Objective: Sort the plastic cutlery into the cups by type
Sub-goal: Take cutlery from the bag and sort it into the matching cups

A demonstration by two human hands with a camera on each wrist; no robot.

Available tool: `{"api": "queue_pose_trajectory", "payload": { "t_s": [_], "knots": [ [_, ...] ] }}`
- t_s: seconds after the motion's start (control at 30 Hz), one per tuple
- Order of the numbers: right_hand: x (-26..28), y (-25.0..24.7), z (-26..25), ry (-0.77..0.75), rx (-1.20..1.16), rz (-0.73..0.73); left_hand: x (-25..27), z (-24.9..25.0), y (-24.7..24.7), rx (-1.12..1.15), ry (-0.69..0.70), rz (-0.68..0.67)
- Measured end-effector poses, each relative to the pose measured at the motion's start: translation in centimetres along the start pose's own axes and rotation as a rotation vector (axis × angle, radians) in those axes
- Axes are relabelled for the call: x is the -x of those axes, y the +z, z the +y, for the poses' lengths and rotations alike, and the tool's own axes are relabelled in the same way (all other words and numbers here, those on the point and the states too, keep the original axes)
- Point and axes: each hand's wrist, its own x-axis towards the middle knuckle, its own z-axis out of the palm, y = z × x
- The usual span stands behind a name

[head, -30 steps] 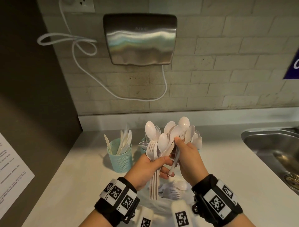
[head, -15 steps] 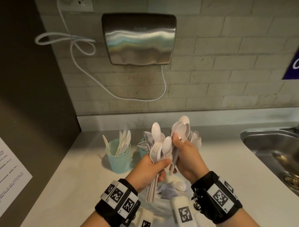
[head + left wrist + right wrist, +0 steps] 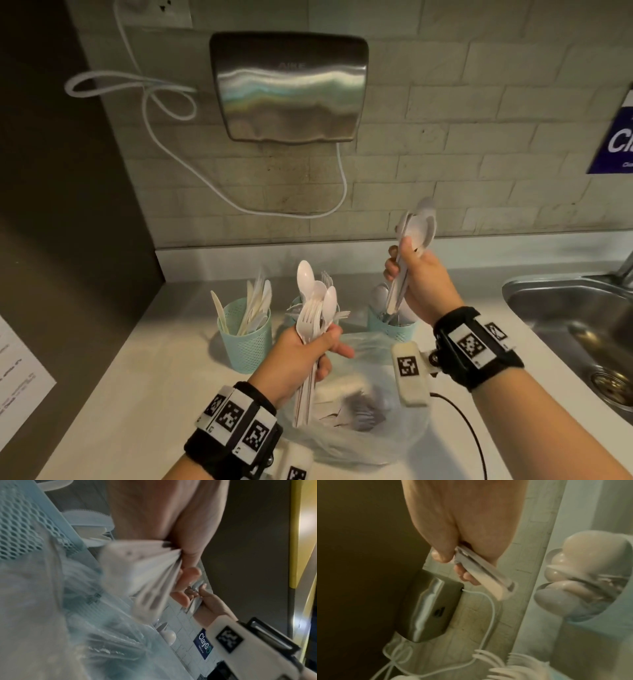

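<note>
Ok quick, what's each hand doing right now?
Left hand: closed around a mixed bunch of forks and spoons.
Right hand: closed around a small stack of spoons, raised above the right cup.

Black wristbands (image 3: 478,346) with white square-code tags, white tagged camera blocks (image 3: 409,373), bare forearms.

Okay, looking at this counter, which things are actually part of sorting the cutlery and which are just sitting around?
Part of the job:
- white plastic spoons in right hand
- mixed white forks and spoons in left hand
- three teal mesh cups
- clear plastic bag of cutlery

Just lying about:
- steel hand dryer
- white cord
- steel sink
- blue wall sign
</note>
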Motion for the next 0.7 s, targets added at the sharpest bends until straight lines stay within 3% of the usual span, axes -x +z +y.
{"api": "queue_pose_trajectory", "payload": {
  "t_s": [0.13,0.7],
  "knots": [
    [-1.0,-0.6,0.9,-0.024,0.367,-0.005,0.0,-0.3,-0.7,-0.01,-0.006,0.016],
    [-2.5,-2.2,4.2,0.133,0.466,0.014,-0.4,-0.9,-0.7,-0.032,-0.049,0.039]
  ]
}}
